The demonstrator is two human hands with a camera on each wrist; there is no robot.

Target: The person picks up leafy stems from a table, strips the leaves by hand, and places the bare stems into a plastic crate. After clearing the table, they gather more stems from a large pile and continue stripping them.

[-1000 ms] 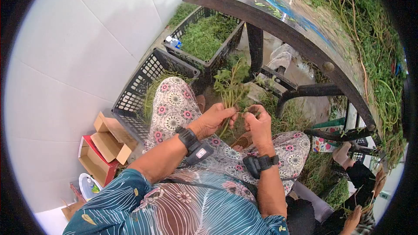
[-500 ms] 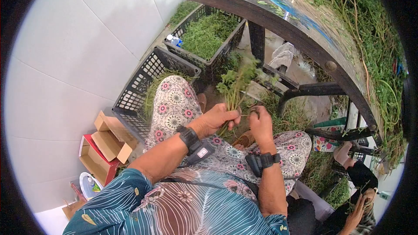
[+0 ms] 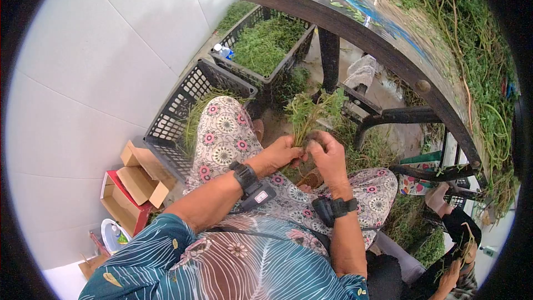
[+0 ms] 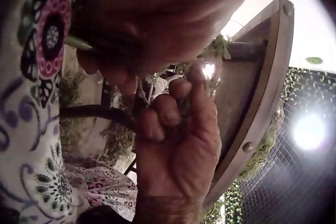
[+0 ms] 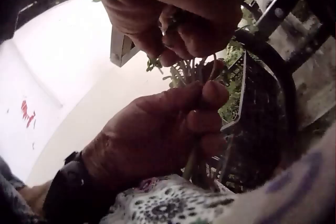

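In the head view a bunch of leafy green stems (image 3: 308,112) stands above the left hand (image 3: 280,154), whose fingers and thumb grip it low on the stems. The right hand (image 3: 328,158) is close against the bunch, its fingers curled and pinching at the stems just above the left thumb. In the right wrist view the stems (image 5: 185,71) pass between the two hands, and their lower ends come out under the left hand (image 5: 157,124). Which strand the right fingertips pinch is hidden. The left wrist view shows the right hand (image 4: 178,150) with bent fingers.
A round-edged table (image 3: 355,28) heaped with greens (image 3: 477,50) curves over the right side. Two black crates (image 3: 166,122) holding greens stand ahead-left; an open cardboard box (image 3: 136,186) lies left. Another person's hands (image 3: 452,278) are at lower right. Patterned knees flank the hands.
The right hand has pulled slightly away from the left, then come back in against the stems. The leafy top of the bunch has swung to the right.
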